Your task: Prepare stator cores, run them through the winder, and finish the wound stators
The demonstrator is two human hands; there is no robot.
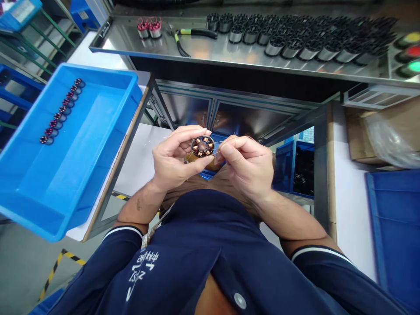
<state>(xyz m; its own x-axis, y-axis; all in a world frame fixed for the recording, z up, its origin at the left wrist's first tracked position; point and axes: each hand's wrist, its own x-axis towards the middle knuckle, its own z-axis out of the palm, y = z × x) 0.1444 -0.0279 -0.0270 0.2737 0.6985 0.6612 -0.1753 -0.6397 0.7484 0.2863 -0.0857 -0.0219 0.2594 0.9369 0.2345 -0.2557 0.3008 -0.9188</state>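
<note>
A round motor stator (203,146) with copper windings and a black rim is held up in front of my body. My left hand (175,153) grips it by the edge, thumb below and fingers above. Just to its right, my right hand (246,164) pinches thin wire ends (220,141) that run out from the stator. The fingertips of the right hand are pressed together, close to the stator but apart from its rim.
A blue tray (98,83) at left holds a row of wound stators (62,111). On the metal shelf (183,48) ahead are two pink-wired stators (149,28), cutting pliers (193,34) and many unwound cores (292,43). Indicator buttons (408,54) sit far right, above a blue bin (397,218).
</note>
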